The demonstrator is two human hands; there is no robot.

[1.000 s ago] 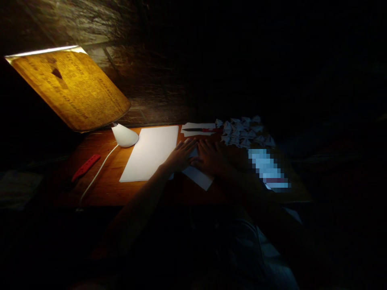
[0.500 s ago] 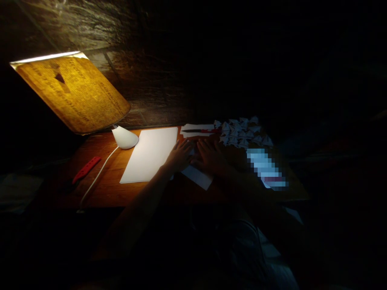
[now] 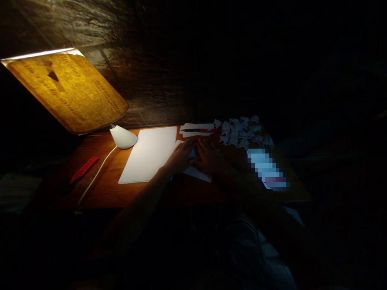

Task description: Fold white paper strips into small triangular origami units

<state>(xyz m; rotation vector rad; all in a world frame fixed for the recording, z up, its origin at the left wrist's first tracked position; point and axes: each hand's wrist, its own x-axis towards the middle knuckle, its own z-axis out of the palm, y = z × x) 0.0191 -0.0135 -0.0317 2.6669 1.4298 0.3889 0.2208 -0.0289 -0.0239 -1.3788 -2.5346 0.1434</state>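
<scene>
A piece of white paper (image 3: 198, 174) lies on the wooden desk under both my hands, partly hidden by them. My left hand (image 3: 181, 155) rests on its left part, fingers stretched forward and pressed flat. My right hand (image 3: 208, 156) lies on its right side with the fingers extended, close to the left hand's fingertips. Shadow covers the hands, so finger detail and any crease beneath them are hard to make out. Left of my left hand is a stack of blank white sheets (image 3: 148, 155).
A lamp (image 3: 123, 137) with a printed yellow shade and white cord stands at left, near a red-handled cutter (image 3: 84, 169). Behind my hands, a dark-bladed red tool (image 3: 202, 130) lies on paper strips (image 3: 196, 126). Several folded paper pieces (image 3: 242, 133) and a blurred lit phone (image 3: 266, 169) are at right.
The paper under my hands has shifted or turned slightly: its near corner reaches less far toward me, and a white edge shows beyond my left hand. Both hands stay flat on it.
</scene>
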